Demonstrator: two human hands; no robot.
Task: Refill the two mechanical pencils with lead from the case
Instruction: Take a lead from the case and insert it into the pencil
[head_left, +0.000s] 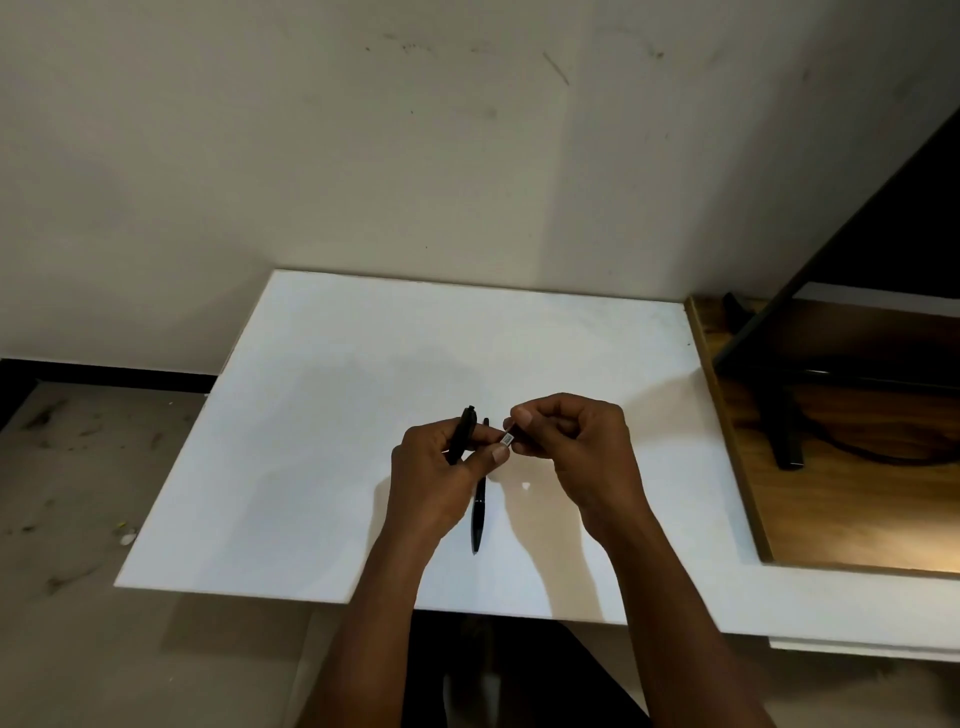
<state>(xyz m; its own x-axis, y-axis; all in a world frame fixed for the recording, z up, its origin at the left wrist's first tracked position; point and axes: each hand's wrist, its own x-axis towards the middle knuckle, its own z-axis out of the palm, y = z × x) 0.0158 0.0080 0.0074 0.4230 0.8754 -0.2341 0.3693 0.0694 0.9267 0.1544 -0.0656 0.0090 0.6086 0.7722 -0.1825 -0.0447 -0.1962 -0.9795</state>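
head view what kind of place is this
Likely a home or office desk corner: a white board set by a scuffed bare wall, beside a wooden desktop with a monitor stand.

No text, brand, number or sign is legible. One item bears print: the case (508, 440), pinched in the right hand (576, 452), carries a small white label with fine dark marks, too small to read. The pencil (461, 434) in the left hand (441, 473) and the second pencil (478, 514) on the surface (311, 415) appear plain black; any marking is too small to tell.
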